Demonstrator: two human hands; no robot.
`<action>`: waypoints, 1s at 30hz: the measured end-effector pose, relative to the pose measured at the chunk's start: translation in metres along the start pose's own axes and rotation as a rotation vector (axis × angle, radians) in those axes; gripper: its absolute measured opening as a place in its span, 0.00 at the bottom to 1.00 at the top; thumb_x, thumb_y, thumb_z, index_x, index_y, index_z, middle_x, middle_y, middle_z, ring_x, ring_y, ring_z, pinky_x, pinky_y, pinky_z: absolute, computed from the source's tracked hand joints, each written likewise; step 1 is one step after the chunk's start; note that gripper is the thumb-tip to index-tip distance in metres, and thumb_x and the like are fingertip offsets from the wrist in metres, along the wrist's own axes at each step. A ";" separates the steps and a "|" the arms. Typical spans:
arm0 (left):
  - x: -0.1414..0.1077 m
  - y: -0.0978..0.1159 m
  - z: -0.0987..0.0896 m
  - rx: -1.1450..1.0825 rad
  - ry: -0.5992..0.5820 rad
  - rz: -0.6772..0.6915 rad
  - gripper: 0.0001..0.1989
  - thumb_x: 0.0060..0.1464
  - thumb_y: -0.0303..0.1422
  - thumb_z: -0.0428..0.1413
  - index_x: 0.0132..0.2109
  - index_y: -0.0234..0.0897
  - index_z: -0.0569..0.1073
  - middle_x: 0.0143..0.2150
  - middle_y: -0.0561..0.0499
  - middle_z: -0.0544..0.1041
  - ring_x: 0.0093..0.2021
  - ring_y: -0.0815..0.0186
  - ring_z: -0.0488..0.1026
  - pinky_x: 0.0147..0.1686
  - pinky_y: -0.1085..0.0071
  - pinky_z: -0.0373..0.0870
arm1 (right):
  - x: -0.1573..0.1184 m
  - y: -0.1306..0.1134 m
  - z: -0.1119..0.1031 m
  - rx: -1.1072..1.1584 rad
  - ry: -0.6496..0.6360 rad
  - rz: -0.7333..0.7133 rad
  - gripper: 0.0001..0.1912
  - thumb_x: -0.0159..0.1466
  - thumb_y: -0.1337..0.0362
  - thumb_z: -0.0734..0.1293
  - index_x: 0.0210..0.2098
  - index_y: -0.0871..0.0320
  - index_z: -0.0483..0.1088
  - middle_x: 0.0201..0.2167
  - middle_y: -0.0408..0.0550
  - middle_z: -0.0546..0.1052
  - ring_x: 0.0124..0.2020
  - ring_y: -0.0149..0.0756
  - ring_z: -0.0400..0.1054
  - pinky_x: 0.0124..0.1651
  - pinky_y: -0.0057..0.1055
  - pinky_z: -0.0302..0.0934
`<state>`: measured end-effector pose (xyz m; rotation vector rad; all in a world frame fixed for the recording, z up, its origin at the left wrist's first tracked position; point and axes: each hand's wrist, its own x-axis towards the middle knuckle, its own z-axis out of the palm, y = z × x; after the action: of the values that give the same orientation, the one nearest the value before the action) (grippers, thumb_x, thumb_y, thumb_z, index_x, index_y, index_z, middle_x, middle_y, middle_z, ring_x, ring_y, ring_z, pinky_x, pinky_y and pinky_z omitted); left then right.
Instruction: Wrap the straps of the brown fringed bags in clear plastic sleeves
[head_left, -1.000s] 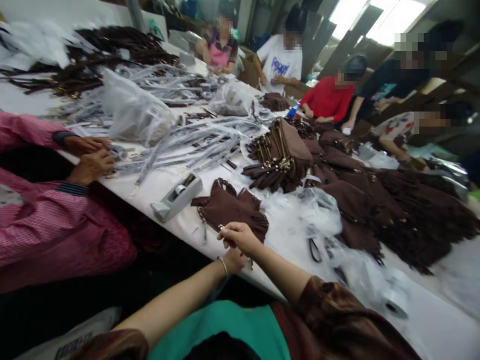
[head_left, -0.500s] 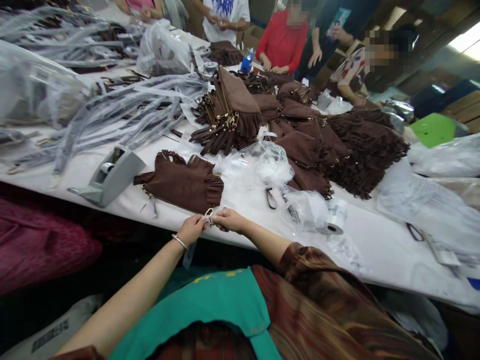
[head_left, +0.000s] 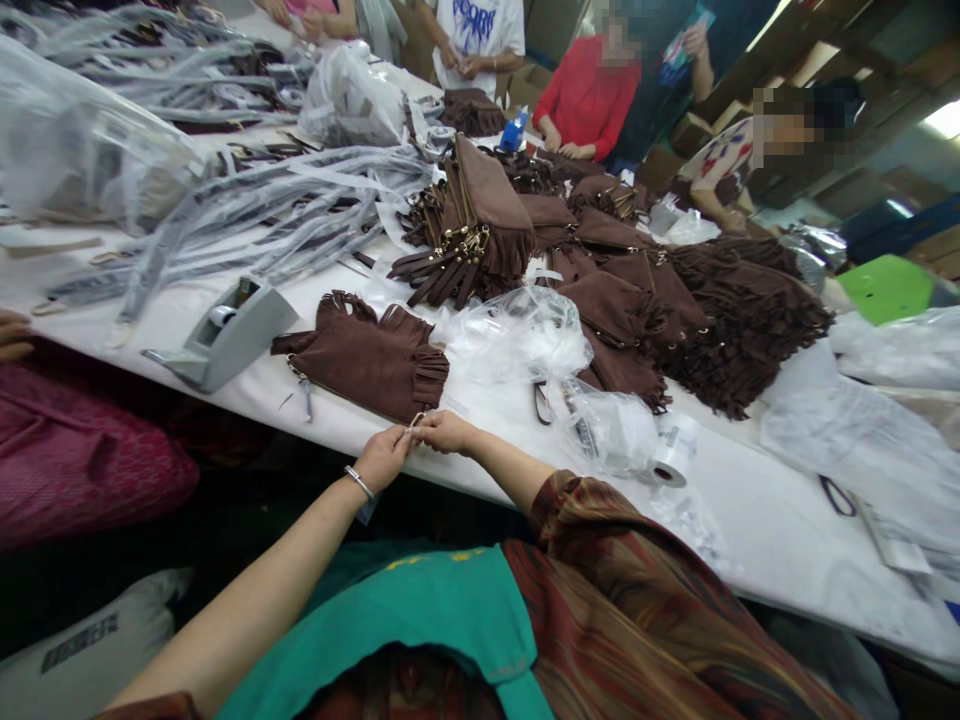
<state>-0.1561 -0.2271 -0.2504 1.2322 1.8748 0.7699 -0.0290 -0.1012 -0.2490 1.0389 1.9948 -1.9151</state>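
Observation:
My left hand (head_left: 381,460), with a bangle at the wrist, is closed in a pinch at the table's front edge. My right hand (head_left: 444,432) meets it there, fingers pinched too. Between the fingertips shows a small gold-toned metal clip (head_left: 415,421), mostly hidden by the fingers. A strip of clear plastic (head_left: 367,512) hangs below my left hand. Just beyond both hands lies a dark brown fringed pouch (head_left: 367,362) on the white table, its zip edge towards me. A small silvery tag or pull (head_left: 305,398) lies at its left end.
Left of the pouch stands a grey tape dispenser (head_left: 229,335). Plastic-wrapped straps (head_left: 262,215) cover the back left. Stacked brown pouches (head_left: 495,200), crumpled clear bags (head_left: 525,335) and a white roll (head_left: 673,450) lie to the right. Several people work across the table; another person's hand (head_left: 11,335) shows at left.
My hands have drawn closer together, and the clip is now more covered by my fingers. The view has shifted slightly. Another person's hand has come in at the left edge.

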 end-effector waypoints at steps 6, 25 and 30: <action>-0.001 0.000 0.003 0.000 -0.008 -0.005 0.12 0.59 0.37 0.45 0.31 0.40 0.67 0.26 0.52 0.70 0.28 0.64 0.66 0.32 0.69 0.60 | -0.004 0.001 0.004 0.011 0.066 0.042 0.15 0.62 0.55 0.66 0.28 0.61 0.72 0.16 0.38 0.65 0.15 0.22 0.56 0.18 0.20 0.49; 0.001 0.006 0.002 -0.140 0.029 -0.094 0.16 0.57 0.41 0.45 0.26 0.40 0.67 0.22 0.53 0.67 0.26 0.65 0.65 0.29 0.70 0.60 | -0.009 -0.017 0.011 0.116 0.139 0.220 0.14 0.59 0.56 0.68 0.23 0.59 0.69 0.14 0.39 0.65 0.14 0.24 0.56 0.16 0.22 0.49; 0.007 0.004 0.003 -0.165 0.072 -0.258 0.15 0.53 0.41 0.47 0.24 0.39 0.68 0.20 0.54 0.67 0.24 0.66 0.64 0.25 0.71 0.59 | -0.013 -0.012 0.009 0.179 0.111 0.149 0.10 0.59 0.63 0.69 0.24 0.60 0.70 0.15 0.38 0.66 0.14 0.22 0.56 0.17 0.21 0.52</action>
<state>-0.1535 -0.2190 -0.2502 0.8507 1.9383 0.8170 -0.0292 -0.1136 -0.2334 1.3258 1.7675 -2.0249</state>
